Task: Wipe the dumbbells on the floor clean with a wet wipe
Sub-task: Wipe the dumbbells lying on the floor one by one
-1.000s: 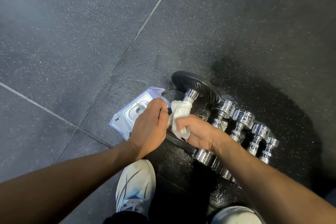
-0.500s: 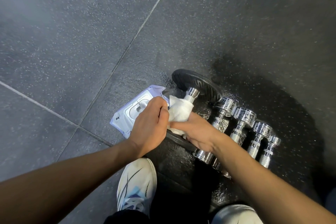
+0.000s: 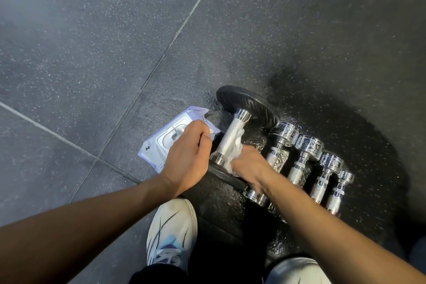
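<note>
right shoe point(image 3: 297, 271) cut off, left fingers point(image 3: 205, 138) hidden

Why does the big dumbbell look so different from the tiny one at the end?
The big dumbbell has black round plates; the tiny dumbbell has shiny chrome ends. The big one is much longer and being wiped; the tiny one lies untouched. Both have silver handles and lie on the floor.

Dim light, glare on chrome dumbbells point(image 3: 306, 145), dark shadow, hazy, bowed edges.
</note>
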The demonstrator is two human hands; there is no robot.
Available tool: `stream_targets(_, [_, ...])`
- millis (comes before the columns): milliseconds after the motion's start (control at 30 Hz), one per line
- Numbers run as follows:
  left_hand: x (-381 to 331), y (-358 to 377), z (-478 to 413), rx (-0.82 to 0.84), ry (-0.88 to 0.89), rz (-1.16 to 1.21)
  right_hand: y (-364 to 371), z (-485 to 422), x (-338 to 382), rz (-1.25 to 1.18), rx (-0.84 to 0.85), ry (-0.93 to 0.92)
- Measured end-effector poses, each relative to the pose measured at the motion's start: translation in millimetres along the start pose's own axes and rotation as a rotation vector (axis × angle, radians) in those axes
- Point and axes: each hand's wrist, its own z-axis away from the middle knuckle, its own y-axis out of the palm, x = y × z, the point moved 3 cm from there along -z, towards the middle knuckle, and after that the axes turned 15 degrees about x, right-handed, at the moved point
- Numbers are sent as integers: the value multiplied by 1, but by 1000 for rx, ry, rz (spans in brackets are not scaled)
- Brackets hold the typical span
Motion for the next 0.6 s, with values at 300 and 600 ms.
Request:
stream_targets(300, [1, 0, -1, 16, -1, -3, -8, 3, 1, -757, 221, -187])
stream_targets(600, [2, 1, 0, -6, 12, -3, -18, -16, 35, -1294, 249, -517])
